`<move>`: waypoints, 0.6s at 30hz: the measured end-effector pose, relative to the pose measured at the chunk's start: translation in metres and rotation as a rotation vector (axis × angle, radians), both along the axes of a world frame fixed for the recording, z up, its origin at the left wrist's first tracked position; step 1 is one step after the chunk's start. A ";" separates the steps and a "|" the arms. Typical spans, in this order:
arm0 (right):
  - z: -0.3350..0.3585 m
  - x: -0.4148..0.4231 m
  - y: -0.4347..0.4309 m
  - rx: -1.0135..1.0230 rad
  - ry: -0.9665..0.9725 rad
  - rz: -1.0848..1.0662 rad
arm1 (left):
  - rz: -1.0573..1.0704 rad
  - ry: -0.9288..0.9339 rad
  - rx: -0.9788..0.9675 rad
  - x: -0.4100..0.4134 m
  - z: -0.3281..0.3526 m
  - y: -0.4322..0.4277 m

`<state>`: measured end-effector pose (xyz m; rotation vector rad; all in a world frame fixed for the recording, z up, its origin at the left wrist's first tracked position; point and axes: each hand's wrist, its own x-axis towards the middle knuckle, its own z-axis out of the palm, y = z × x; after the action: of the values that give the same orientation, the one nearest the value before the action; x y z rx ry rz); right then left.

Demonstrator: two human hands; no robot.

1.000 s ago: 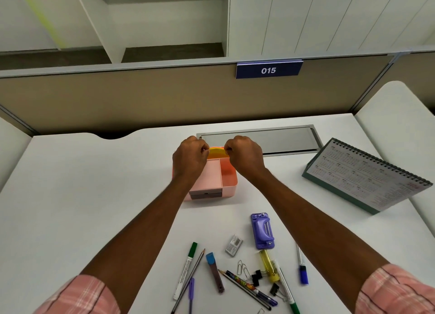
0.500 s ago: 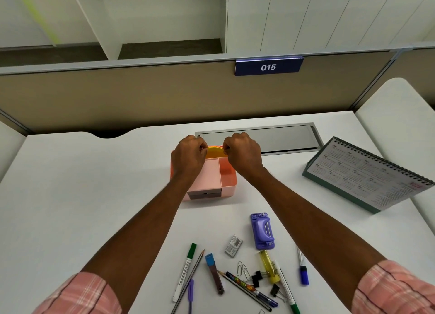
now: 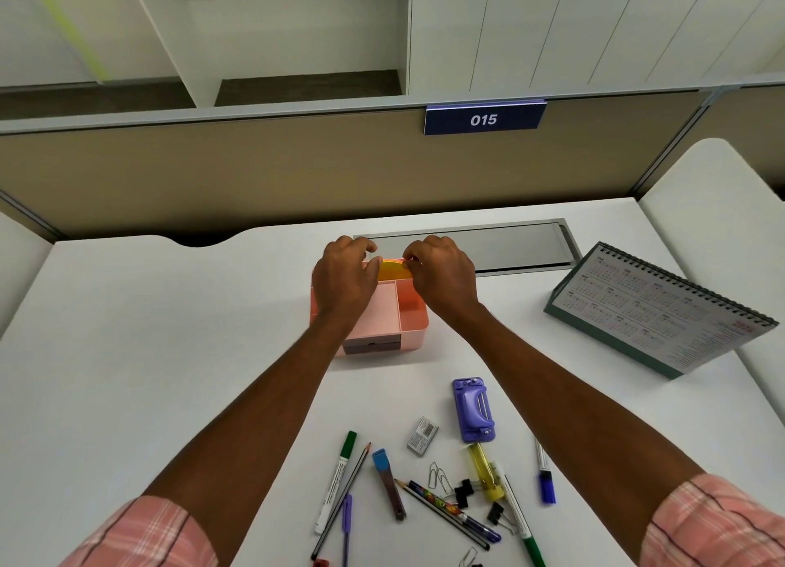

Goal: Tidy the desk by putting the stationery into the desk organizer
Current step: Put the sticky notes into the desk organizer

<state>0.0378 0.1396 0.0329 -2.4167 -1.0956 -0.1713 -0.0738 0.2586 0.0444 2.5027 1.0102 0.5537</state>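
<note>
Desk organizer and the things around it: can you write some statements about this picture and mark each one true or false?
1. The left hand and the right hand pinch a yellow thing at the back of the pink organizer. True.
2. The purple stapler lies inside the organizer. False: it lies on the desk, nearer the person.
3. The calendar stands to the right of the organizer. True.
4. The green marker is in the organizer. False: it lies on the desk.
</note>
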 end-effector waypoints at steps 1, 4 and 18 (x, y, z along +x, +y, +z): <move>0.001 -0.001 -0.001 0.012 0.001 0.002 | -0.008 -0.007 0.010 -0.001 0.002 -0.002; 0.004 -0.007 -0.007 0.046 -0.002 0.012 | -0.035 -0.026 0.033 -0.007 0.006 -0.008; 0.007 -0.064 -0.075 0.120 0.148 0.142 | -0.065 -0.165 -0.077 -0.067 -0.002 -0.075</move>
<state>-0.0263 0.0643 0.0396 -2.1987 -1.1502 -0.0109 -0.1411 0.1839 0.0419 2.3692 0.8694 0.6754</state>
